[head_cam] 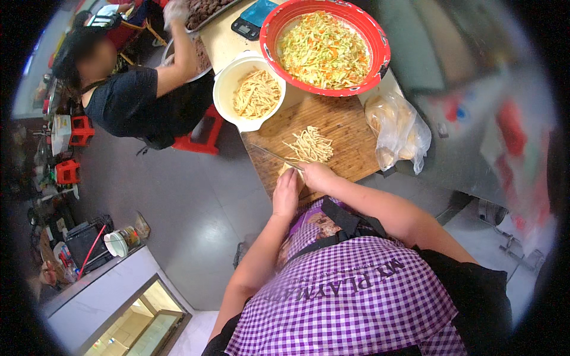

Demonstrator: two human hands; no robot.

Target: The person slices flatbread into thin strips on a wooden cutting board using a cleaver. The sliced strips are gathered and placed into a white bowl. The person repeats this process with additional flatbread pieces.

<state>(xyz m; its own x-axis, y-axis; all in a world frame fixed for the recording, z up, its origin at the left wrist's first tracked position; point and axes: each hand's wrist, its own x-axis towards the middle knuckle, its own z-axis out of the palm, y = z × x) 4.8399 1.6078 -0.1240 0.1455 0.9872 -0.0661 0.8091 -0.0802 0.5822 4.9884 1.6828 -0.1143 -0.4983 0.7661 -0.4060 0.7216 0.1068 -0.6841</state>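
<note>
My right hand is closed around the handle of a knife, whose blade points up and to the left over a wooden cutting board. Under my left hand, a pale, flat piece of food is pressed to the board beside the blade; the fingers hide most of it. A heap of thin, pale yellow strips lies just beyond the knife. More such strips fill part of a white plastic bowl at the board's far left corner.
A large red basin of shredded vegetables stands beyond the board. A clear plastic bag of pale brown pieces lies right of it. A digital kitchen scale is at the back. A person in black sits at the left near a red stool.
</note>
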